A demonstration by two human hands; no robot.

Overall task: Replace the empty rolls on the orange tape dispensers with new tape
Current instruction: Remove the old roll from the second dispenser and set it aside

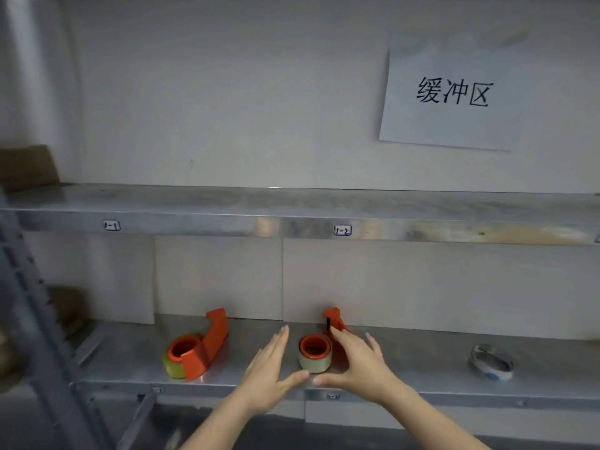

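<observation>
The right orange dispenser [334, 332] stands on the lower shelf [406, 362], a clear roll [315, 355] on its hub. Both hands flank it with open fingers: the left hand [271, 362] is apart from it, while the right hand [358, 362] seems to touch the body. A careless push may slide it into the left dispenser [201, 347] or tip it off the shelf edge.

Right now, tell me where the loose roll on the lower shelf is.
The loose roll lies flat at the right of the lower shelf, well right of the right hand and the nearer orange dispenser.
</observation>
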